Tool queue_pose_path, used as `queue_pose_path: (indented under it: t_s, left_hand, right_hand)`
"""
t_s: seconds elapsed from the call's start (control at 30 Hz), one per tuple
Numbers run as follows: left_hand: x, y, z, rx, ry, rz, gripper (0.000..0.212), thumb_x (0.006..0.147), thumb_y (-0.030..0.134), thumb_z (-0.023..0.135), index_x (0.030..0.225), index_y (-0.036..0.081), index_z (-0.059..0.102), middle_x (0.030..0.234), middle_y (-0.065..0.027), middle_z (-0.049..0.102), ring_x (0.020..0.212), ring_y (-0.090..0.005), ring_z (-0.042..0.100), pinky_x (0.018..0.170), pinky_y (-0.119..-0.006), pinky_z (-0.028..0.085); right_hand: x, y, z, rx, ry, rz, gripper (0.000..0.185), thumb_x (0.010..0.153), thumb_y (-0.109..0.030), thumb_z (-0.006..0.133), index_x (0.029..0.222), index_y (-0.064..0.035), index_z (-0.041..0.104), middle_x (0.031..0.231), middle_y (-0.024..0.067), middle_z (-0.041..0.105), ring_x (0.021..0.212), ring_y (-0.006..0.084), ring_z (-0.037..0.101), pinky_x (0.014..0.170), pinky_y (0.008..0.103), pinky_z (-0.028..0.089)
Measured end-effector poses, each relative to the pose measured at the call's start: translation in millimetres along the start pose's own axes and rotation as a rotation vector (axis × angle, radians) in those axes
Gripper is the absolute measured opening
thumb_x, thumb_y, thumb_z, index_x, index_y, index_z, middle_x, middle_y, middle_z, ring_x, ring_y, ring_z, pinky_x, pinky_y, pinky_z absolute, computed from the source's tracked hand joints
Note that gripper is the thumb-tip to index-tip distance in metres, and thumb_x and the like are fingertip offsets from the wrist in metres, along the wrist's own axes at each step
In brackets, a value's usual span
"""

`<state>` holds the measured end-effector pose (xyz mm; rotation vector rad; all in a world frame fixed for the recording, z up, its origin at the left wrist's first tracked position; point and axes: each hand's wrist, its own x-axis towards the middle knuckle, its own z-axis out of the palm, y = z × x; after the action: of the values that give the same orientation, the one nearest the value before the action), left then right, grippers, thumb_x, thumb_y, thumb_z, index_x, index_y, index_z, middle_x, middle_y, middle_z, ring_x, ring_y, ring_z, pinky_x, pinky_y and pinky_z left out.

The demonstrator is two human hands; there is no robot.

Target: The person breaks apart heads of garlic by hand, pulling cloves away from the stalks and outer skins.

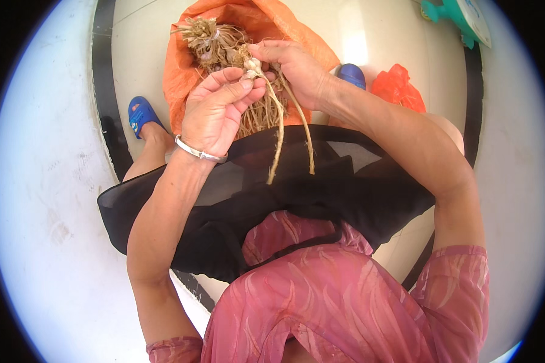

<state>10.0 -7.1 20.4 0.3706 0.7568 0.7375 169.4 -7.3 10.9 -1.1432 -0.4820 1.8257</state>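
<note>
Between my two hands is a garlic bulb [253,65] with a long dried stalk [279,129] that hangs down over my lap. My left hand [220,109], with a silver bangle at the wrist, pinches it between thumb and fingers just below the bulb. My right hand [295,66] has its fingers at the bulb's roots, and a second dried stalk [303,122] hangs from under its palm; what is at that stalk's upper end is hidden. Behind both hands, a tied bundle of dried garlic [215,41] lies in an orange woven sack [177,81].
Black sheer cloth [309,195] covers my lap. Blue slippers [141,115] are on my feet either side of the sack. At right lie a red plastic bag [397,88] and, farther off, a teal and white plastic object [458,20]. Pale tiles [141,54] have dark border strips.
</note>
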Motion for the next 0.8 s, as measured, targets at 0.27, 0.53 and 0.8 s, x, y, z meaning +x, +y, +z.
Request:
queue_pose_path:
  t_s: [0.27, 0.53, 0.8]
  left_hand:
    - [0.1, -0.4, -0.8, -0.002, 0.018, -0.036, 0.012, 0.079, -0.005, 0.056, 0.091, -0.001, 0.056, 0.091, -0.0146, 0.061, 0.083, -0.0234, 0.062, 0.078, -0.033, 0.052]
    - [-0.6, -1.0, 3.7, 0.008, -0.038, 0.019, 0.016, 0.079, -0.006, 0.055, 0.095, -0.002, 0.055, 0.093, -0.0142, 0.061, 0.086, -0.0239, 0.061, 0.079, -0.033, 0.052]
    - [0.6, 3.0, 5.5, -0.089, -0.012, -0.065, 0.018, 0.079, -0.006, 0.05, 0.096, -0.002, 0.055, 0.09, -0.0132, 0.06, 0.083, -0.0225, 0.06, 0.079, -0.034, 0.051]
  right_hand:
    - [-1.0, 1.9, -2.9, -0.017, 0.032, -0.003, 0.021, 0.085, -0.02, 0.055, 0.07, -0.0062, 0.053, 0.061, 0.0007, 0.049, 0.051, 0.0077, 0.043, 0.042, 0.0225, 0.038]
    - [-2.5, 2.2, -1.6, -0.036, 0.032, 0.013, 0.021, 0.084, -0.021, 0.056, 0.069, -0.0071, 0.053, 0.062, 0.0004, 0.051, 0.054, 0.0073, 0.045, 0.043, 0.0229, 0.038]
    - [-4.1, 0.6, -1.2, -0.058, 0.046, 0.03, 0.021, 0.084, -0.022, 0.057, 0.07, -0.0081, 0.053, 0.063, 0.0003, 0.052, 0.055, 0.0074, 0.047, 0.045, 0.0232, 0.039]
